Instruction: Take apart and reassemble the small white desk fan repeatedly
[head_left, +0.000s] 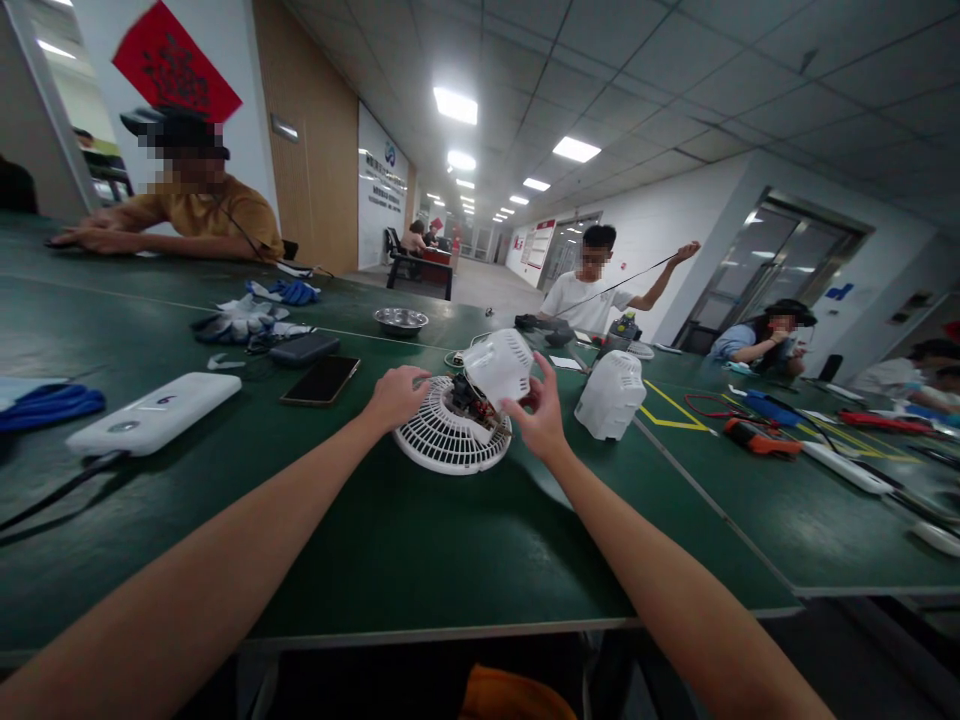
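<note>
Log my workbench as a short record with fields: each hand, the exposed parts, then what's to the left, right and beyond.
Left hand: at the rim of a round white slatted plastic grille
Right hand: holding a white slotted plastic housing, tilted
Exposed parts: dark, over the grille
Left: black rectangular phone
Right: second white slotted plastic housing
Beyond: round silver metal bowl

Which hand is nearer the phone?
Left. The left hand is at the grille, just to the right of the phone; the right hand is farther right, holding the white cover.
</note>
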